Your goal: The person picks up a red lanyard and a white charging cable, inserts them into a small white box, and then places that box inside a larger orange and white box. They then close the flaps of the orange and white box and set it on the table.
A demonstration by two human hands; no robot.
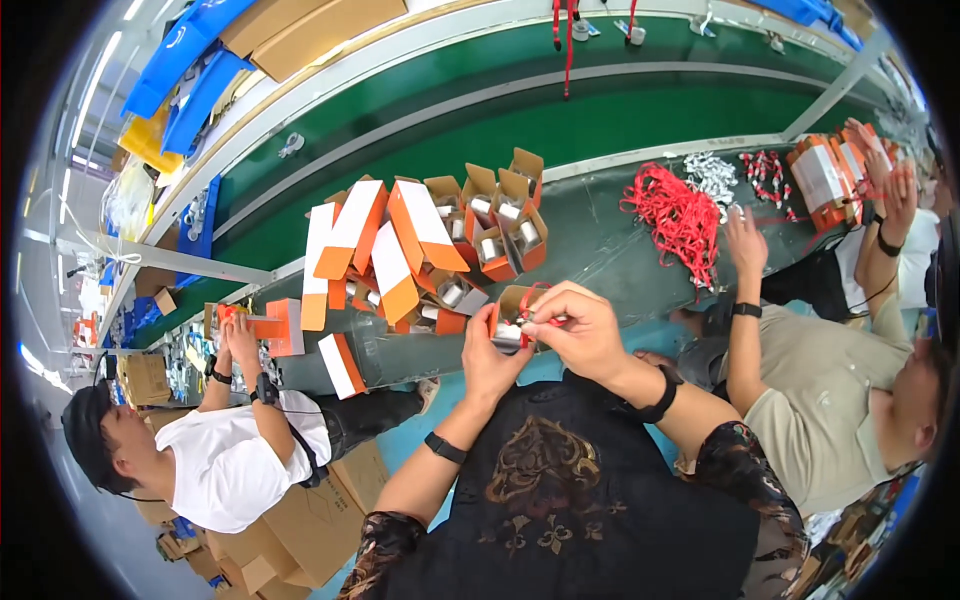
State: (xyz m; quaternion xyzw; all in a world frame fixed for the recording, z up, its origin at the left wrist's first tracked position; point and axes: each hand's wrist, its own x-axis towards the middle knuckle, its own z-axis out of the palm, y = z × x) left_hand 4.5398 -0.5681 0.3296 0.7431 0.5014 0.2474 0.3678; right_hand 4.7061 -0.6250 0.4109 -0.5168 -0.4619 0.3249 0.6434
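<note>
Gripping a small open carton [493, 318] around its sides with the left hand [490, 362], probably to steady its mouth. Pinching, apparently, a red lanyard [562, 322] between thumb and fingers of the right hand [582, 328], at that mouth, over a silver cylinder [509, 334] inside, likely for fine control. Facing open cartons [482, 180] clustered beyond on the green worktable [590, 235], with flaps raised, perhaps for access; with red lanyards [668, 215] heaped rightward, near a co-worker's hand [746, 245].

Boxes [422, 215] left of straps [670, 215], belt [480, 130] behind both

A head-worn fisheye looks down over the bench [590, 250].
</note>
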